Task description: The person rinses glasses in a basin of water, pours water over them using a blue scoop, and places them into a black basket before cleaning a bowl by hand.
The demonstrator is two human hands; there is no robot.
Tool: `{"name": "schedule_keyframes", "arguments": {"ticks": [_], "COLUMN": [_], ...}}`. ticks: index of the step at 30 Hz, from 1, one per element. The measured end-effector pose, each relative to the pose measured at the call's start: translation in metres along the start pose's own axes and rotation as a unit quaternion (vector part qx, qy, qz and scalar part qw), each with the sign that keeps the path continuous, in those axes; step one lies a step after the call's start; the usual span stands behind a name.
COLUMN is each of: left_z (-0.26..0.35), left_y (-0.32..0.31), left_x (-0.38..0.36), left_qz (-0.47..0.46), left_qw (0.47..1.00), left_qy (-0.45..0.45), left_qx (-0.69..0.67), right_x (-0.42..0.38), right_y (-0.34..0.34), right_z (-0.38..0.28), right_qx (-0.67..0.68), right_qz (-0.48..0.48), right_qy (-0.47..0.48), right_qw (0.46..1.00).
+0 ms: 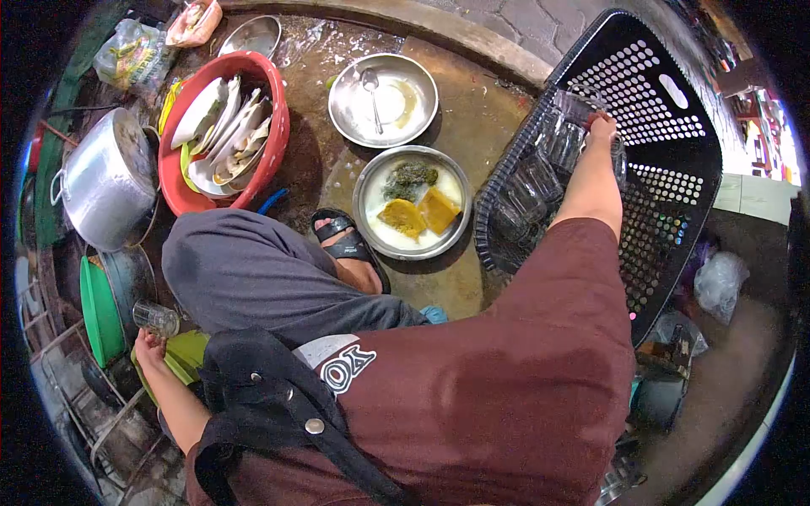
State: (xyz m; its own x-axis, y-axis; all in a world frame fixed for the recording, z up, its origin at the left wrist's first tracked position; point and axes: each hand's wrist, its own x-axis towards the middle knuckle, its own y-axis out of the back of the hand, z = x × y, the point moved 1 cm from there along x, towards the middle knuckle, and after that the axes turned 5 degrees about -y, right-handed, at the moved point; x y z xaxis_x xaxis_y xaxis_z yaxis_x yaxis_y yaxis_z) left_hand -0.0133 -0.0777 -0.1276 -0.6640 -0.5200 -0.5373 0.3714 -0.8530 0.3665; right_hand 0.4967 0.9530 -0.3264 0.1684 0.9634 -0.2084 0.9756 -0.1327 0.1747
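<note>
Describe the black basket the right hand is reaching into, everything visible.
The black basket looks like plastic, with rows of small round holes in its walls and floor and a slot handle near the rim. It stands tilted on the wet ground beside the metal bowl of sponges. Several clear drinking glasses lie inside along its near wall. The right hand rests on one glass there.
</note>
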Motion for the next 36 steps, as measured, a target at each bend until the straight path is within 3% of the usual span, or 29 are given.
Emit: {"name": "schedule_keyframes", "arguments": {"ticks": [5, 7, 9, 12, 13, 14, 17, 20, 21, 22, 23, 24, 25, 27, 29, 31, 33, 35, 36], "left_z": [0.001, 0.003, 0.006, 0.014, 0.020, 0.028, 0.059, 0.107, 0.118, 0.114, 0.115, 0.116, 0.123, 0.108, 0.080, 0.045, 0.021, 0.001, 0.003], "left_y": [0.001, -0.006, -0.017, -0.036, -0.039, -0.044, -0.091, -0.136, -0.156, -0.190, -0.215, -0.239, -0.255, -0.296, -0.328, -0.342, -0.349, -0.349, -0.345], "left_x": [0.000, -0.003, -0.009, -0.034, -0.035, -0.035, -0.088, -0.112, -0.137, -0.202, -0.224, -0.245, -0.239, -0.303, -0.372, -0.444, -0.491, -0.537, -0.540], "left_qz": [-0.050, -0.056, -0.062, -0.073, -0.074, -0.109, -0.159, -0.309, -0.369, -0.323, -0.350, -0.378, -0.477, -0.655, -0.682, -0.673, -0.698, -0.671, -0.798], "left_qw": [0.998, 0.998, 0.998, 0.995, 0.995, 0.989, 0.971, 0.934, 0.911, 0.916, 0.899, 0.881, 0.833, 0.726, 0.690, 0.694, 0.607, 0.623, 0.544], "left_qy": [-0.030, -0.024, -0.017, -0.064, -0.062, -0.089, -0.144, -0.157, -0.173, -0.223, -0.249, -0.274, -0.273, -0.203, -0.243, -0.256, -0.363, -0.374, -0.236], "left_qx": [0.003, -0.013, -0.029, -0.032, -0.030, -0.035, -0.108, -0.091, -0.068, -0.082, -0.080, -0.080, -0.064, -0.053, -0.011, -0.002, 0.113, 0.145, 0.107], "right_x": [-0.007, 0.056, 0.060, 0.014, -0.023, -0.027, -0.037, -0.091, -0.140, -0.172, -0.223, -0.265, -0.297, -0.352, -0.407, -0.416, -0.421, -0.423, -0.422], "right_y": [-0.008, -0.006, -0.004, 0.002, 0.002, 0.002, -0.003, -0.015, -0.022, -0.030, -0.033, -0.041, -0.049, -0.054, -0.055, -0.054, -0.043, -0.027, -0.018], "right_z": [-0.012, 0.043, 0.050, 0.012, -0.025, -0.053, -0.131, -0.232, -0.270, -0.293, -0.319, -0.335, -0.342, -0.339, -0.334, -0.312, -0.304, -0.297, -0.293], "right_qx": [-0.067, -0.067, -0.068, -0.045, 0.041, 0.040, 0.143, 0.159, 0.157, 0.094, 0.045, 0.038, 0.002, -0.057, -0.198, -0.201, -0.178, -0.155, -0.202], "right_qz": [-0.011, -0.008, -0.005, 0.016, 0.019, 0.021, 0.022, -0.152, -0.204, -0.258, -0.265, -0.329, -0.377, -0.548, -0.546, -0.568, -0.595, -0.620, -0.570], "right_qy": [-0.016, -0.011, -0.007, 0.005, -0.023, -0.022, 0.112, 0.288, 0.274, 0.392, 0.294, 0.312, 0.316, 0.291, 0.223, 0.226, 0.235, 0.242, 0.250], "right_qw": [0.998, 0.998, 0.998, 0.999, 0.999, 0.999, 0.983, 0.932, 0.927, 0.878, 0.917, 0.891, 0.870, 0.782, 0.783, 0.765, 0.748, 0.730, 0.756]}}
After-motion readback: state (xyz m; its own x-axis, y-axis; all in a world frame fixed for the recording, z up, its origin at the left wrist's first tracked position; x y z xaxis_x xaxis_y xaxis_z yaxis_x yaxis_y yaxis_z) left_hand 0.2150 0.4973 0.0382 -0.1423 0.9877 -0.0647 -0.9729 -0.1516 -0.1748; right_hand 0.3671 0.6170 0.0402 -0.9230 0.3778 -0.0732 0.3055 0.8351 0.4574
